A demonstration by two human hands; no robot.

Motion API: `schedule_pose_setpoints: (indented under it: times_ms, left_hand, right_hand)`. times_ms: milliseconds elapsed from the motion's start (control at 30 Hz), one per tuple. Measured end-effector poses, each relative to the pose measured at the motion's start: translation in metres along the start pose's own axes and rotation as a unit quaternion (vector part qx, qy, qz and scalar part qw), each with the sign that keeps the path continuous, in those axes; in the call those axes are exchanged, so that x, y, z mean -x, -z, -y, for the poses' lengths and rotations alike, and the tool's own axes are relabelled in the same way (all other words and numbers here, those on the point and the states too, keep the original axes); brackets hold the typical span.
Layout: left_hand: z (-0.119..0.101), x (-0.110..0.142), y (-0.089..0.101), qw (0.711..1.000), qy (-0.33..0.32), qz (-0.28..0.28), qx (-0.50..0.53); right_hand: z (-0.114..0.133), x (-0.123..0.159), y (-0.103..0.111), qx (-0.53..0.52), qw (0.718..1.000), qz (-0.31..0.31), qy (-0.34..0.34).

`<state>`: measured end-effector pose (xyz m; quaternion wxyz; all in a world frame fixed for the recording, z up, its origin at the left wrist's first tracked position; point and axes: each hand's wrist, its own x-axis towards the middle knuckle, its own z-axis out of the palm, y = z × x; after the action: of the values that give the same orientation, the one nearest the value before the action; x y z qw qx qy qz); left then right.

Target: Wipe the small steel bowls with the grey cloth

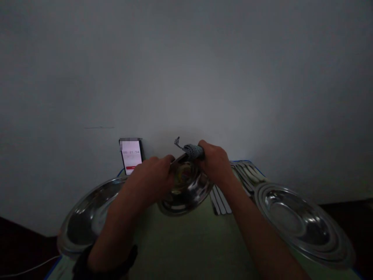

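My left hand [154, 175] is closed on one end of a piece of metal cutlery [178, 160], whose exact kind is hidden. In my right hand [214, 161], a dark-and-white checked cloth [191, 151] is wrapped around its other end, with one corner of the cloth sticking up. Both hands are above a shiny metal bowl [183, 206]. Something yellowish shows inside the bowl, too dim to make out. Just right of the bowl, beneath my right forearm, lie several flat metal handles [221, 202].
A large metal basin [84, 217] stands at left, partly behind my left forearm. Stacked metal plates [291, 217] sit at right, with more cutlery [247, 173] behind them. A phone [131, 155] showing a timer leans against the wall [186, 77]. The table [186, 245] has a greenish top.
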<state>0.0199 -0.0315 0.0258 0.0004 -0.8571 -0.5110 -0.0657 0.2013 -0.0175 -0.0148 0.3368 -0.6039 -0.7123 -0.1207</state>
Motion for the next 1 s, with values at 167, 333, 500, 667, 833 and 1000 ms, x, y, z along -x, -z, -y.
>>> schedule_pose_setpoints:
  times_ms: [167, 333, 500, 667, 833, 1000]
  left_hand:
    - [0.002, 0.002, 0.004, 0.999, -0.008, -0.029, -0.032]
    - [0.025, -0.009, 0.002, 0.991, -0.02, -0.098, 0.089]
    - [0.015, -0.014, -0.007, 0.932, 0.039, -0.27, 0.239]
    - [-0.003, -0.025, -0.028, 0.828, 0.0, -0.341, 0.445]
    - [0.018, -0.021, -0.017, 0.897, 0.024, -0.249, 0.365]
    - [0.027, -0.009, -0.007, 0.961, -0.019, -0.187, 0.201]
  right_hand:
    - [-0.005, 0.002, -0.01, -0.021, 0.999, -0.04, -0.03]
    - [-0.016, 0.001, -0.016, -0.113, 0.979, -0.118, -0.123]
    - [-0.011, 0.0, -0.032, -0.305, 0.908, -0.175, -0.226]
    - [-0.006, -0.002, -0.037, -0.434, 0.852, -0.155, -0.249]
    - [-0.026, -0.005, -0.011, -0.291, 0.93, -0.129, -0.184]
    - [-0.025, -0.001, 0.008, -0.13, 0.99, -0.033, -0.039]
